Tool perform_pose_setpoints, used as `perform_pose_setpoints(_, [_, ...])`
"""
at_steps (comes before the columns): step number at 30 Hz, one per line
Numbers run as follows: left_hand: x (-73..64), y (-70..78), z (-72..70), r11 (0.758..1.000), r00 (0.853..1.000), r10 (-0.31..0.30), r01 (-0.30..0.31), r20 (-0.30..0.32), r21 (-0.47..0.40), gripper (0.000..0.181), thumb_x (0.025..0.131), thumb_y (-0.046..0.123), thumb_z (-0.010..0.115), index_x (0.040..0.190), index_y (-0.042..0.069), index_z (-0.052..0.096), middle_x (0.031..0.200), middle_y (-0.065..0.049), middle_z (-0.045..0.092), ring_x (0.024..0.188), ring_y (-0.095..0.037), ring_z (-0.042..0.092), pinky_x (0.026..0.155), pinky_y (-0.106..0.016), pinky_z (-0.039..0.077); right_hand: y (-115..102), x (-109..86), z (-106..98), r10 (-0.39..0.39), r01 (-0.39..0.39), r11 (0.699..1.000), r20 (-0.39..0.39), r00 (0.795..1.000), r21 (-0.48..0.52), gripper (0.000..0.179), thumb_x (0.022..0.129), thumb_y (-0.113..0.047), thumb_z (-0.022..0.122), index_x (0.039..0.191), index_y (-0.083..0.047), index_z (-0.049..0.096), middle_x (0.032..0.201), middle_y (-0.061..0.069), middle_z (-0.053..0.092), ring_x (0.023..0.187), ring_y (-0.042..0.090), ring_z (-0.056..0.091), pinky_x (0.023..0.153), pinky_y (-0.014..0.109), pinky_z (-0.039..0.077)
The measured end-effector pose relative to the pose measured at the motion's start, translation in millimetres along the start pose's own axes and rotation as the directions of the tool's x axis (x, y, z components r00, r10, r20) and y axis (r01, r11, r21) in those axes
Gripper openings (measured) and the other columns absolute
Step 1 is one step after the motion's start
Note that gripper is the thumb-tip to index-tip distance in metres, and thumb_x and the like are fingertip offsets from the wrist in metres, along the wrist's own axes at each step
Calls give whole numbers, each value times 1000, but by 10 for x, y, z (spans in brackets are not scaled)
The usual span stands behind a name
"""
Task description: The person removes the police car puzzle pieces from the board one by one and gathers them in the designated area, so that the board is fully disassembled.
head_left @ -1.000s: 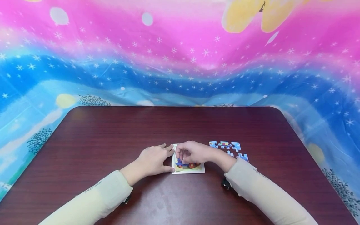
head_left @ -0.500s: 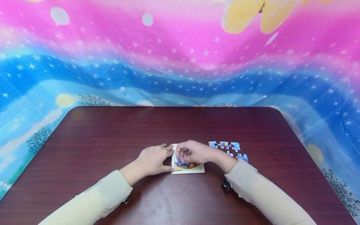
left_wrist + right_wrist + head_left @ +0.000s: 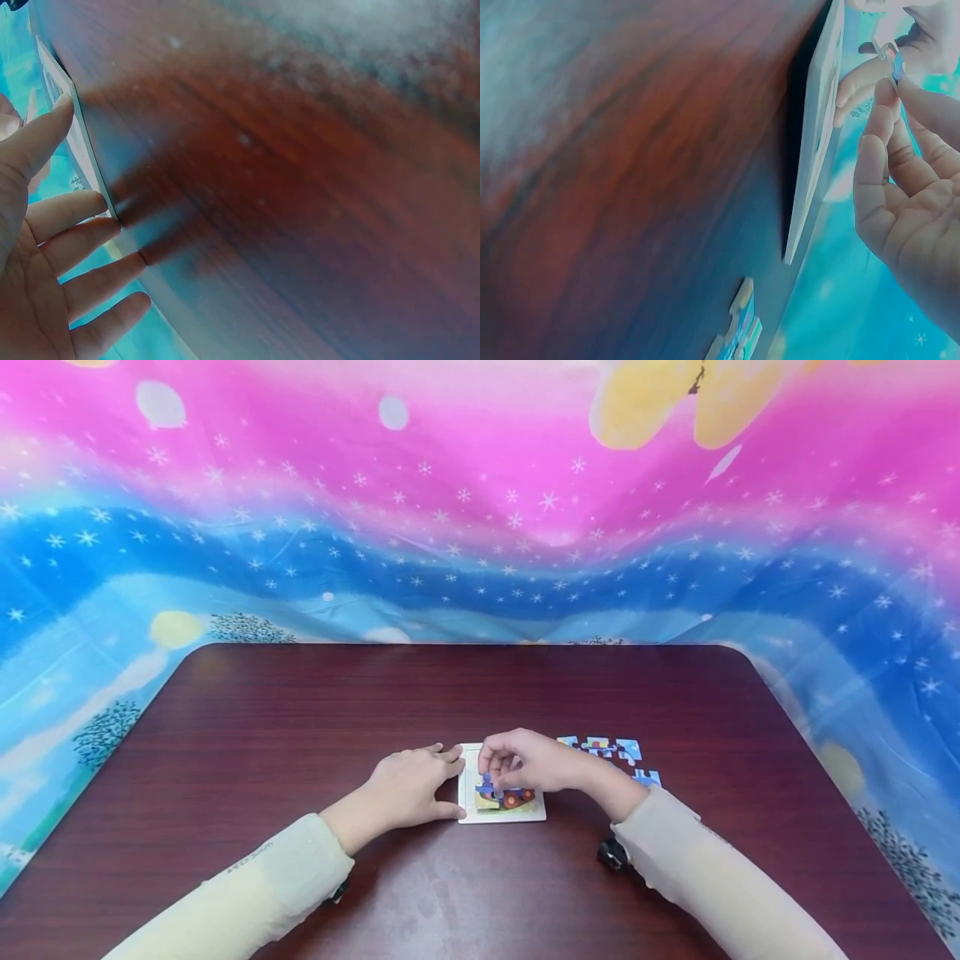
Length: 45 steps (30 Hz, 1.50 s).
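A white-edged puzzle board [image 3: 525, 817] lies near the middle of the table, with a coloured vehicle picture [image 3: 523, 797] partly filling it. My left hand [image 3: 412, 785] rests at its left edge; in the left wrist view the thumb and extended fingers [image 3: 79, 251] touch that edge. Over the board, my right hand [image 3: 536, 764] pinches a jigsaw piece [image 3: 897, 67] between thumb and index finger, raised above the surface in the right wrist view. The hand covers the board's upper part, and whether the held piece is joined to another I cannot tell.
Several loose jigsaw pieces [image 3: 600, 746] lie on the brown table [image 3: 360, 702] to the right of the board, some hidden behind the right forearm. A patterned pink and blue cloth [image 3: 480, 510] hangs beyond the table's far edge.
My right hand has moved slightly right and upward with the pinched jigsaw piece, leaving more of the board's pale left side showing. The left hand and the board have stayed put.
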<state>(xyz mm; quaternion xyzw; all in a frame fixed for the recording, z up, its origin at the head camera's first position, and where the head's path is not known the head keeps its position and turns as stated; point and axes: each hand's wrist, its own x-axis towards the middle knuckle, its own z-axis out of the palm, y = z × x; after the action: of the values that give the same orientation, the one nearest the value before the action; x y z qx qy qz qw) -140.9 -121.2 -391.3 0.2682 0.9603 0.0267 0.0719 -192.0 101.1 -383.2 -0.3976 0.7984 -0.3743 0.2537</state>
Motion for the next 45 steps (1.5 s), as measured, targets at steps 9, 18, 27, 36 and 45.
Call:
perform_pose_setpoints(9, [2,-4,11,1000,1000,-1,1,4,9,66,80,57,74,134,20,63,146,-2,57,134,-26,55,91,-50,55,62,-126,-86,10,-9,1000,-31,999,18,14,91,1,65,102,-8,65,86,1,68,83,9,62,80,28,55])
perform_pose_setpoints(18, [2,6,13,1000,1000,-5,5,-1,16,67,80,56,75,135,20,63,145,-2,57,134,-25,55,92,-48,55,99,-301,-200,31,-28,999,-74,997,44,13,92,1,65,104,-5,66,87,3,67,80,14,60,73,27,54])
perform_pose_setpoints(27, [6,-12,30,1000,1000,5,-5,-9,19,66,80,56,75,135,20,62,145,-2,58,134,-25,55,92,-48,55,166,-513,-329,76,-74,997,-116,990,22,15,94,-5,65,109,-3,65,90,4,69,82,15,61,72,28,55])
perform_pose_setpoints(36, [-1,-18,54,1000,1000,1,-1,-1,17,67,81,57,74,136,21,62,146,-1,57,134,-25,55,90,-49,55,236,-723,-367,84,-82,996,-137,987,23,15,94,-3,65,109,-4,65,88,2,69,82,12,61,74,27,54])
perform_pose_setpoints(45, [11,-15,34,1000,1000,2,-2,3,14,67,82,56,74,137,20,61,146,-2,56,135,-24,54,90,-48,55,322,-928,-422,99,-96,995,-130,987,28,12,94,-5,66,105,-8,65,88,3,67,80,14,60,72,27,53])
